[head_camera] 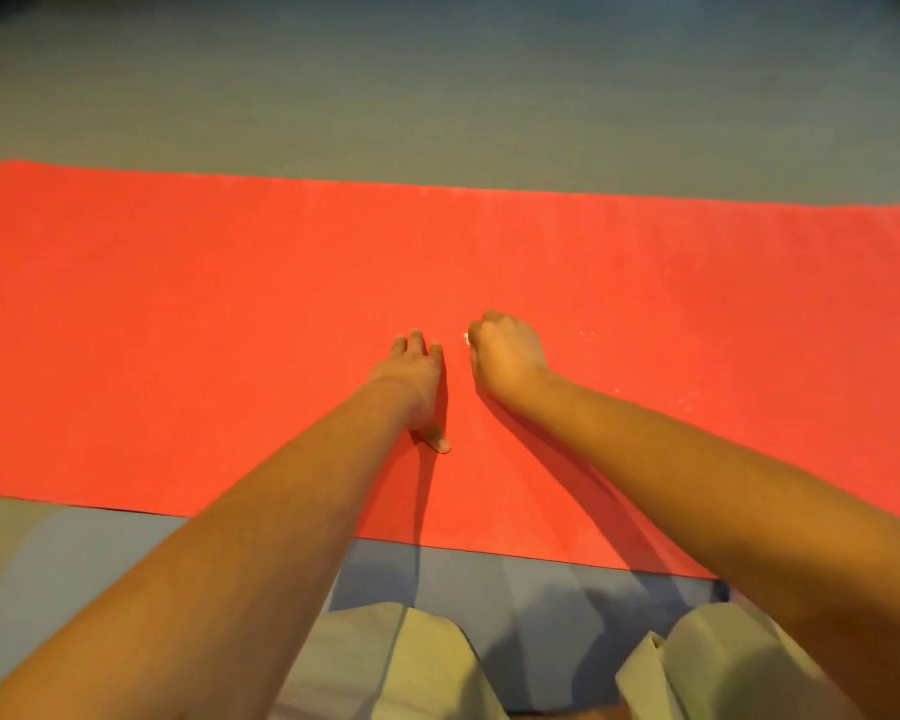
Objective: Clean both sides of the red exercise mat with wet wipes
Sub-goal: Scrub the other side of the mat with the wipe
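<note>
Overall, flat red mat point(178, 330), white-specked rightward; left grip point(411, 379) flat, unclenched; right grip point(505, 356) tight around wipe point(465, 337).

One flat red foam exercise mat point(178, 330). One grey-blue floor point(437, 96) under it. Two bare hands: one left hand point(411, 376), one right hand point(507, 350). One small white scrap point(466, 337) at the right hand's curled fingers. Two knees in pale cloth point(401, 662). Several tiny white specks point(585, 333), too faint to count.
</note>
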Demonstrator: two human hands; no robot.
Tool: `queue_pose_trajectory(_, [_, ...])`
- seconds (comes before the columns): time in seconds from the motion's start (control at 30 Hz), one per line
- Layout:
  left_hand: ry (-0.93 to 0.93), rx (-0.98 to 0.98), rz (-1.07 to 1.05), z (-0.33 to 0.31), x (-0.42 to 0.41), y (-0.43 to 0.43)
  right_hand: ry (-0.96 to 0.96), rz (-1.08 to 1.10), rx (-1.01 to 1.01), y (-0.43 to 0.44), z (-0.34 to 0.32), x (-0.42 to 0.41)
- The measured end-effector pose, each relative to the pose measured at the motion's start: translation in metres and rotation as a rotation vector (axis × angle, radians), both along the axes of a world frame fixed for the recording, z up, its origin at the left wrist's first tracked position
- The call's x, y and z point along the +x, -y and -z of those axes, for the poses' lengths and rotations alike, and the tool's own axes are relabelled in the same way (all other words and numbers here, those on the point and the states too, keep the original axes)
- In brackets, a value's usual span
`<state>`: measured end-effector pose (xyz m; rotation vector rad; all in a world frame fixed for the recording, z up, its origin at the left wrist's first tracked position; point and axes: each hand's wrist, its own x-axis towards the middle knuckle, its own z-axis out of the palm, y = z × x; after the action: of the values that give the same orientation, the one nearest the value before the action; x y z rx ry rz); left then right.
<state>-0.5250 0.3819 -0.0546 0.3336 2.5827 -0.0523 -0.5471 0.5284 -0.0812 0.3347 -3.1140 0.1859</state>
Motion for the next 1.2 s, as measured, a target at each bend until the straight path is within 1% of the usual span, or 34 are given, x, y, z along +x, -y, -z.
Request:
queue_pose_trajectory(0.07, [-0.004, -0.023, 0.003, -0.001, 0.0, -0.002, -0.014, -0.073, -0.033, -0.001, 0.005, 0.028])
queue_pose_trajectory(0.13, [-0.004, -0.028, 0.0, 0.001, -0.001, -0.002, -0.018, -0.204, -0.072, -0.006, 0.013, 0.056])
queue_pose_trajectory(0.2, [-0.008, -0.026, 0.004, 0.005, -0.004, 0.0, -0.042, -0.278, -0.102, -0.014, 0.021, 0.061])
queue_pose_trajectory(0.27, [-0.011, -0.034, 0.005, 0.007, -0.004, 0.002, -0.052, -0.244, -0.111, -0.016, 0.021, 0.046])
queue_pose_trajectory(0.4, [-0.001, -0.044, 0.008, 0.003, -0.005, 0.003, -0.07, -0.048, -0.109, -0.01, 0.013, -0.005])
queue_pose_trajectory(0.5, [-0.021, -0.045, 0.018, -0.005, -0.012, 0.002, -0.046, 0.034, -0.088, -0.005, 0.012, -0.006])
queue_pose_trajectory(0.57, [-0.067, -0.036, 0.019, -0.007, -0.016, 0.0, -0.066, 0.005, -0.115, -0.002, 0.012, 0.015])
queue_pose_trajectory(0.67, [-0.11, -0.03, -0.007, 0.0, -0.018, -0.002, -0.072, -0.187, -0.122, -0.007, 0.021, 0.053])
queue_pose_trajectory(0.77, [-0.125, -0.031, -0.025, 0.005, -0.021, -0.003, -0.064, -0.307, -0.1, -0.019, 0.026, 0.053])
queue_pose_trajectory(0.83, [-0.127, -0.033, -0.026, 0.003, -0.021, -0.004, -0.042, -0.27, -0.113, -0.023, 0.022, 0.035])
queue_pose_trajectory(0.97, [-0.127, -0.031, -0.052, 0.0, -0.022, -0.01, -0.044, -0.028, -0.123, -0.025, 0.015, -0.015])
queue_pose_trajectory(1.03, [-0.118, -0.003, -0.047, -0.001, -0.024, -0.008, 0.0, 0.031, -0.099, -0.023, 0.011, -0.022])
queue_pose_trajectory(1.1, [-0.08, 0.04, -0.024, -0.001, -0.027, -0.004, 0.024, 0.009, -0.077, -0.02, 0.007, -0.013])
queue_pose_trajectory(1.2, [-0.032, 0.061, 0.0, -0.003, -0.03, 0.0, 0.011, -0.136, -0.081, -0.022, 0.01, 0.024])
